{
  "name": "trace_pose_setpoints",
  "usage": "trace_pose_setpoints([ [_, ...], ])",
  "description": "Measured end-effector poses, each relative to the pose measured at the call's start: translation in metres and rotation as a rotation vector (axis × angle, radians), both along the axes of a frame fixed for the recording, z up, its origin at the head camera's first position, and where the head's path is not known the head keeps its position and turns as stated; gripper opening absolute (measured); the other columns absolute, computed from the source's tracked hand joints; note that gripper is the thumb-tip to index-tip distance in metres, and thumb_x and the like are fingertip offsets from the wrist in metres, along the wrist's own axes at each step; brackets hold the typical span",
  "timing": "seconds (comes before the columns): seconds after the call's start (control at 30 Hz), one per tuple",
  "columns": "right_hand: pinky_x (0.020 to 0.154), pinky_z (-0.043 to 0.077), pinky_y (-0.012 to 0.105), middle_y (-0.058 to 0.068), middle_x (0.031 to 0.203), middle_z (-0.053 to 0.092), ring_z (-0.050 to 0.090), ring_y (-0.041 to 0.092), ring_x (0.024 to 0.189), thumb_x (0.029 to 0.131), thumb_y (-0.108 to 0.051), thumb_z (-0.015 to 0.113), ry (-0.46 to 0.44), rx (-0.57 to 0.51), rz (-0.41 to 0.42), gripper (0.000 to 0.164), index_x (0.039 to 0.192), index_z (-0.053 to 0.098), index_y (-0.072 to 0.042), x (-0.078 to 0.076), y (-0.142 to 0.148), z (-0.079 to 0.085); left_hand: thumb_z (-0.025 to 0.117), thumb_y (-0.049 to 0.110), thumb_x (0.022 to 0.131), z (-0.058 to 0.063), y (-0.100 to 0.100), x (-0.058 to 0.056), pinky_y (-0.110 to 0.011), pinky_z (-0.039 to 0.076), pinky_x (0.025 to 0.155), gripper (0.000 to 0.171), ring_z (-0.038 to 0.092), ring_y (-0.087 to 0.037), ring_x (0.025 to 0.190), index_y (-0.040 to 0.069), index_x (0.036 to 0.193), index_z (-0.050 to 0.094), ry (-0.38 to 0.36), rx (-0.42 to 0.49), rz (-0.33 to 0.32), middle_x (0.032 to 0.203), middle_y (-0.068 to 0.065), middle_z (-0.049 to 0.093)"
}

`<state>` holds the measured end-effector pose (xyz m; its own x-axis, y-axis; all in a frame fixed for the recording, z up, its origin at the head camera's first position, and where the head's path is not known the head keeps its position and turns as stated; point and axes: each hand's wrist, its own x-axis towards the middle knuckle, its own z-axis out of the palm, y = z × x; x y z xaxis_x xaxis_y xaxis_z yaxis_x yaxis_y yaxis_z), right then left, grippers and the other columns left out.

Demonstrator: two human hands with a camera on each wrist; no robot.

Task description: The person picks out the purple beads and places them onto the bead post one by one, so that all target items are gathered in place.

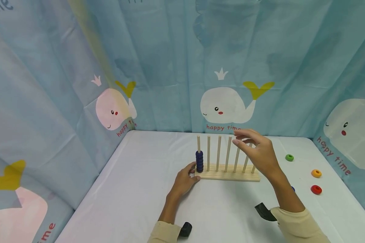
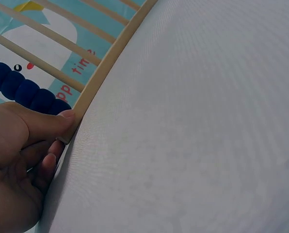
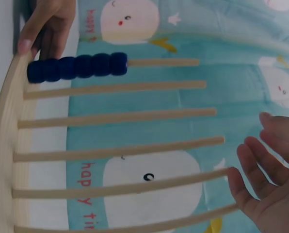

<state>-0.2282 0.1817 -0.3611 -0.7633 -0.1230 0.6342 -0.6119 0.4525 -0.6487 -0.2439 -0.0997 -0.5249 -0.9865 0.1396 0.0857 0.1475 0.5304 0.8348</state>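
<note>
A wooden peg rack (image 1: 228, 177) stands upright on the table, a row of thin pegs rising from its flat base. Dark blue beads (image 1: 199, 161) are stacked on its leftmost peg, with the bare peg tip above them. My left hand (image 1: 182, 182) pinches the base's left end, thumb on the front edge, as the left wrist view shows close up. Over the rack's right side, my right hand (image 1: 260, 152) hovers at peg-top height with bent, parted fingers and nothing between them. In the right wrist view its fingertips (image 3: 235, 182) overlap a peg's tip.
To the right lie a green bead (image 1: 289, 157), an orange bead (image 1: 316, 173) and a red bead (image 1: 316, 189). A blue bead (image 1: 293, 189) shows partly behind my right forearm. Whale-print curtains (image 1: 167, 67) surround the white table (image 1: 124, 189) at the back and sides.
</note>
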Motion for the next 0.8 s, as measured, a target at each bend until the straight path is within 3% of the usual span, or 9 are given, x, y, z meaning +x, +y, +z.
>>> trace_pose_setpoints([
  [0.4,0.095,0.046,0.007,0.009,0.120,0.074,0.062,-0.003,0.109,0.096,-0.004,0.077,-0.003,0.014,-0.103,0.034,0.130,0.074,-0.004,0.012,0.037,-0.018,0.077,0.017,0.096,0.001,-0.001,0.000,-0.053,0.050,0.100,0.065,0.064,-0.027,0.112,0.009,0.156,0.053,-0.019,0.030,-0.006,0.129,-0.016,0.071],
  [0.8,0.090,0.045,0.003,0.014,0.120,0.073,0.062,-0.012,0.104,0.099,-0.007,0.075,-0.072,0.016,-0.173,0.030,0.129,0.074,-0.003,0.024,0.073,-0.037,0.078,0.017,0.095,-0.002,-0.001,0.000,-0.053,0.050,0.099,0.065,0.064,-0.027,0.112,0.009,0.155,0.053,-0.012,0.018,-0.010,0.129,-0.016,0.071],
])
